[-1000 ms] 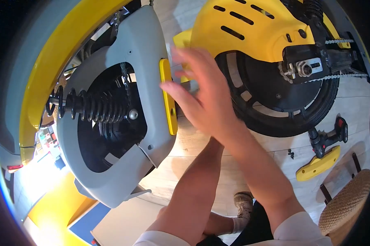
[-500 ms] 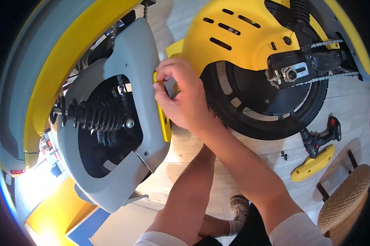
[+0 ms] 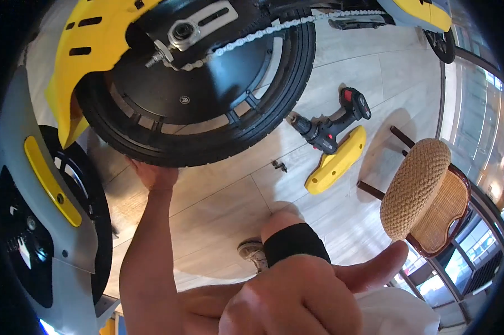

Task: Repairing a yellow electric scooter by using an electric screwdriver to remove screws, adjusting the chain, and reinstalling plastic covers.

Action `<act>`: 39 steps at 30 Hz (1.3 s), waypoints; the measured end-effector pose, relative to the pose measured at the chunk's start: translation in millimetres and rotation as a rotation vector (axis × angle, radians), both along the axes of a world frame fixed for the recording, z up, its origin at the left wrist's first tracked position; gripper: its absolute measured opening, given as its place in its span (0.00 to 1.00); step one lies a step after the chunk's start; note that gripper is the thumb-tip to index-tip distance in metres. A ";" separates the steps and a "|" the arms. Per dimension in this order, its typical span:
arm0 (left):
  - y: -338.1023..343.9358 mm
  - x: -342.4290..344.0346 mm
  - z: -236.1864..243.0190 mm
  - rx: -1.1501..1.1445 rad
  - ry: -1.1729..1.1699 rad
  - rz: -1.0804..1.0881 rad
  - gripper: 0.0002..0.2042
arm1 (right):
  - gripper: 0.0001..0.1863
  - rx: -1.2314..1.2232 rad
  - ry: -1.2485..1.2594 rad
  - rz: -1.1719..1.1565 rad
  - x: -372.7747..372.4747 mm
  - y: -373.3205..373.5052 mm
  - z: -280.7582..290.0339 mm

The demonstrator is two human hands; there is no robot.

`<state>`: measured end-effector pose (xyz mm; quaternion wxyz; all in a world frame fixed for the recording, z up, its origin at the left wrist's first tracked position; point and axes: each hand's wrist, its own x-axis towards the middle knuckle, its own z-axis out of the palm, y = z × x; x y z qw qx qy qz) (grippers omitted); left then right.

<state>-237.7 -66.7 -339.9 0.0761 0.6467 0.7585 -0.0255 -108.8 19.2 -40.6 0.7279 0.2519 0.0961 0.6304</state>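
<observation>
My left hand (image 3: 156, 175) reaches up from the lower left to the lower edge of a black tyre (image 3: 207, 149); most of its fingers are hidden behind the rubber. Above it are the wheel's black hub cover, a yellow fender (image 3: 90, 42) with slots, and a chain (image 3: 263, 33) beside a large axle nut (image 3: 184, 31). Very near the camera, my right hand (image 3: 296, 298) is raised with its back showing and its thumb stretched out. Nothing shows in it; its fingertips are out of view. A yellow trim strip (image 3: 51, 181) sits on a grey body panel (image 3: 76, 240) at left.
On the floor right of the tyre lie a black cordless drill (image 3: 327, 131), another yellow trim piece (image 3: 338, 162) and several small dark screws (image 3: 280, 166). A wicker chair with a woven seat (image 3: 416, 187) stands farther right. My shoe (image 3: 253, 255) is near the middle.
The view has swung right. My right hand has left the yellow trim strip and come up close to the camera. The strip remains on the grey panel.
</observation>
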 end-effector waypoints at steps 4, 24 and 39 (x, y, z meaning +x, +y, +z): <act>-0.6 6.5 -7.7 0.037 -0.087 -0.002 0.35 | 0.34 0.172 0.055 0.135 5.8 3.8 -6.5; 21.9 -6.3 28.6 -0.102 -0.187 0.174 0.31 | 0.20 0.180 -1.794 0.120 -63.7 9.2 -91.8; 3.8 -4.2 1.1 0.039 -0.203 0.037 0.34 | 0.27 0.913 -2.910 0.352 164.3 -152.5 -241.5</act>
